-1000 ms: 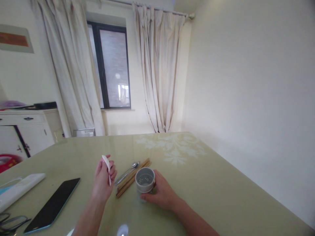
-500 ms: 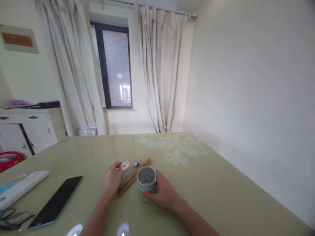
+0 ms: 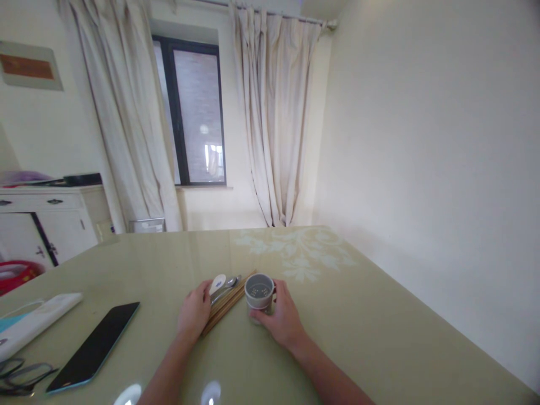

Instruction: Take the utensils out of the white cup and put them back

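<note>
My right hand (image 3: 283, 319) is wrapped round a grey utensil holder (image 3: 259, 304), upright, with small drain holes showing in its bottom. It appears to rest on the table. My left hand (image 3: 196, 312) is closed at a white spoon (image 3: 218, 283) with a blue mark in its bowl; the fingers hide the handle. Beside that spoon lie metal spoons (image 3: 230, 282), partly covered by the hand. A bundle of wooden chopsticks (image 3: 228, 310) lies slantwise between my two hands, just left of the holder.
On the left of the glossy table (image 3: 363, 349) lie a dark phone (image 3: 95, 346), a white case (image 3: 46, 320) and eyeglasses (image 3: 25, 376). A wall (image 3: 442, 185) runs along the right table edge. Curtains and a window stand beyond the far edge.
My right hand has moved the utensil holder a little to the right and away from me, apart from the chopsticks. My left hand has shifted slightly, and the white spoon has moved a little right.
</note>
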The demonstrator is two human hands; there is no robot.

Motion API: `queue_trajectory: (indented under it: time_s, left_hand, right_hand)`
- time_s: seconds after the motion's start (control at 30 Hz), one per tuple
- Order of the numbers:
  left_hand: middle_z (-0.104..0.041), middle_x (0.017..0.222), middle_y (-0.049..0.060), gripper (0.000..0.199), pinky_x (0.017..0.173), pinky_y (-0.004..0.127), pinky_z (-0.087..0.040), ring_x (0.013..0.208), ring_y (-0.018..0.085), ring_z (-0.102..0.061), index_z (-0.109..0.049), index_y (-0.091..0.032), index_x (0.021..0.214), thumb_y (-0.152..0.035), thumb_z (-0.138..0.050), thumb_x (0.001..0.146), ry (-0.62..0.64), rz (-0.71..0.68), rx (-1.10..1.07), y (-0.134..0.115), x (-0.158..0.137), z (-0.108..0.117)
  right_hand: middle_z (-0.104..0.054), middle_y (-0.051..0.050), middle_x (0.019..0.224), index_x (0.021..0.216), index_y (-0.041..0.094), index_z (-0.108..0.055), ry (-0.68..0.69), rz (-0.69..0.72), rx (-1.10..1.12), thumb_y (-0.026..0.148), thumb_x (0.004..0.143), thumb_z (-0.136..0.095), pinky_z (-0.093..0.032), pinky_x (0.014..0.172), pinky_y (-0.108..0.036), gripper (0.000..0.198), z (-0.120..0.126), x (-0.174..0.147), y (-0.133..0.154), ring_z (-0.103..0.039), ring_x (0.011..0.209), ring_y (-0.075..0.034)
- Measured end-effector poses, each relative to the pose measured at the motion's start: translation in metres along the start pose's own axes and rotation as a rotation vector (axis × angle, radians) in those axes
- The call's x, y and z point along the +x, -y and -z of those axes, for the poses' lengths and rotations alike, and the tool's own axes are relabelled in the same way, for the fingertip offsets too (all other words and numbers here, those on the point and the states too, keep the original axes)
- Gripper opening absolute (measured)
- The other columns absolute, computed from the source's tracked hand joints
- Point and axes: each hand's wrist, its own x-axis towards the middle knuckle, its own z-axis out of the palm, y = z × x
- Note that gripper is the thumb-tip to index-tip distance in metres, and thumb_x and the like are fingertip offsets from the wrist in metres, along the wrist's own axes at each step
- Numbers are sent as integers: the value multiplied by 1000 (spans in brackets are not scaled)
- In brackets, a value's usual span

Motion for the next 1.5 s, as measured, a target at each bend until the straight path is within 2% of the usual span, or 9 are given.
queue_trajectory:
  time_s: [0.13,0.2,0.3,0.47,0.57,0.67,0.87,1.1,1.5]
  left_hand:
    - [-79,126,13,41,103,40,-54,117,28,-73,-70,-21,132,-24,-41,104,-54,-121,33,-8,-5,3]
    - [-78,128,10,38,108,39,-52,121,26,-71,-73,-23,127,-26,-44,103,-75,-226,21,-12,-8,3]
    - [-79,125,7,31,109,38,-51,120,25,-71,-77,-26,115,-28,-50,101,-34,-324,8,-18,-14,3]
    - [-78,120,8,25,106,41,-48,118,27,-68,-78,-27,112,-31,-58,98,99,-401,45,-34,-26,2]
    - [-77,124,8,28,106,43,-45,122,29,-65,-76,-28,118,-27,-59,96,111,-426,79,-46,-33,5]
    - [-74,132,8,36,109,45,-42,127,30,-62,-72,-27,128,-25,-61,94,119,-450,88,-54,-38,7]
    - [-72,136,8,37,111,44,-40,130,30,-61,-71,-28,130,-25,-59,95,98,-416,161,-53,-40,7]
    - [-73,133,9,36,105,42,-43,126,27,-64,-72,-27,124,-23,-46,101,92,-306,237,-46,-36,7]
    - [-76,128,13,36,102,46,-46,121,31,-68,-71,-23,126,-26,-42,105,60,-202,313,-47,-35,15]
  right_hand:
    - [-62,-10,123,124,23,-59,-166,-58,-75,26,69,-92,-54,101,-46,64,3,7,-7,-64,114,-32]
    - [-62,-11,123,124,23,-59,-216,-79,-87,27,70,-90,-55,100,-47,63,5,10,-12,-65,114,-33]
    - [-64,-13,125,132,21,-54,-258,-76,-73,27,72,-88,-54,101,-50,70,5,12,-19,-65,114,-34]
    - [-69,-13,125,133,22,-54,-211,-78,-26,30,73,-87,-56,96,-52,70,4,12,-24,-67,111,-34]
    - [-70,-13,125,134,23,-55,-146,-77,18,30,73,-87,-60,87,-48,70,3,11,-21,-69,107,-33]
    - [-69,-14,132,135,23,-56,-60,-48,132,26,77,-83,-62,83,-44,64,1,10,-15,-71,113,-32]
    - [-68,-13,136,135,24,-55,33,-5,286,19,79,-76,-62,93,-46,60,-4,8,-14,-66,127,-31]
    - [-71,-13,131,135,24,-58,13,-28,112,19,78,-76,-62,78,-41,60,-4,7,-15,-71,106,-29]
    - [-71,-13,129,136,23,-55,28,-28,164,19,80,-74,-62,80,-42,59,-4,7,-16,-72,110,-29]
